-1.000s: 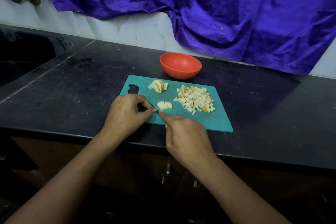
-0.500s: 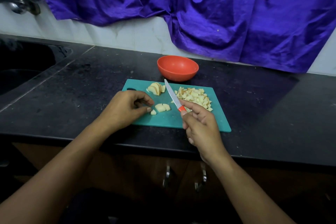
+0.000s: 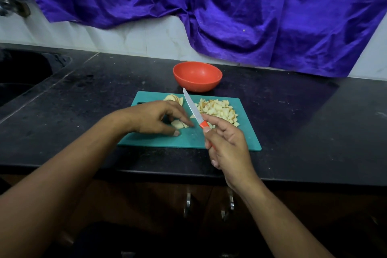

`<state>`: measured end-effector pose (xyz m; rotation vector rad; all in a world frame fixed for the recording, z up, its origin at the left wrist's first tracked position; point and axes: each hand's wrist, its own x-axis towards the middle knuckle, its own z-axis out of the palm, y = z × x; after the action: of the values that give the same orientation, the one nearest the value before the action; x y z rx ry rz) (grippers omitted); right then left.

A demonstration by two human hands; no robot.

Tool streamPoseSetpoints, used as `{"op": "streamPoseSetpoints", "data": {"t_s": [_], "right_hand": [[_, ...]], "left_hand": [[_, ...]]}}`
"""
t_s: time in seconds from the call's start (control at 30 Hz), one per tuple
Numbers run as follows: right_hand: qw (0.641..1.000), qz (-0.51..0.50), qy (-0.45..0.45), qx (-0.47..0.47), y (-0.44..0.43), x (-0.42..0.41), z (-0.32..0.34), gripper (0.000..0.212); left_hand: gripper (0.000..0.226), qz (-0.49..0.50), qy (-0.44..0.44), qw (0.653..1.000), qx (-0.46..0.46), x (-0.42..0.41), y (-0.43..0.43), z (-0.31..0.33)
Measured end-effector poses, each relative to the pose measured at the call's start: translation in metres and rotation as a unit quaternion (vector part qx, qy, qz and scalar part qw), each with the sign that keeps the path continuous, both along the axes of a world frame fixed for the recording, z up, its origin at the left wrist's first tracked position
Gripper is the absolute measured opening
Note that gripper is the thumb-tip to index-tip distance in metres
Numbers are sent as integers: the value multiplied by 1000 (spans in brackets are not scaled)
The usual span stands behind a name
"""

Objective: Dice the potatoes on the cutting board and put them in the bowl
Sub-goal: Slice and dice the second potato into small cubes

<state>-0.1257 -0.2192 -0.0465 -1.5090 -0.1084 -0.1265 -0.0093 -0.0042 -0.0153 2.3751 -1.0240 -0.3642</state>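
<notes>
Potato dice [image 3: 218, 109] lie heaped on the right half of the teal cutting board [image 3: 188, 139], which sits on the black bench [image 3: 293, 121]. The left hand [image 3: 155, 118] curls its fingers and thumb around a few potato slices [image 3: 179, 124] near the board's middle. The right hand [image 3: 228, 144] grips the orange-handled knife [image 3: 192, 108], blade raised and pointing toward the orange bowl [image 3: 196, 76] behind the board.
</notes>
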Motion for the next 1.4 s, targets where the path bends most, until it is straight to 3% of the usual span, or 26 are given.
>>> {"op": "streamPoseSetpoints", "data": {"t_s": [0.23,0.5,0.57,0.67,0.77,0.97,1.17,1.4], "right_hand": [[1000,6,4,-2,-2,0,-1,33],[1000,9,4,2,-2,0,0,33],[1000,8,6,5,-2,0,-1,33],[1000,8,7,2,-3,0,-1,33],[1000,9,5,1,-2,0,-1,32],[1000,3,-1,-24,-2,0,-2,32],[993,-25,-18,-113,7,2,-9,32],[973,-73,-35,-214,9,0,-9,34]], "left_hand": [[28,85,-105,990,-48,-11,3,-16],[43,203,-211,955,-39,-34,10,-34],[50,182,-181,966,-44,-36,16,-30],[57,133,-68,988,-52,-32,29,-18],[52,127,-17,990,-64,-25,35,-14],[43,180,-78,977,-80,-32,24,-20],[46,304,-192,930,-75,-49,-5,-37],[64,337,-184,919,-88,-53,-3,-39]]}}
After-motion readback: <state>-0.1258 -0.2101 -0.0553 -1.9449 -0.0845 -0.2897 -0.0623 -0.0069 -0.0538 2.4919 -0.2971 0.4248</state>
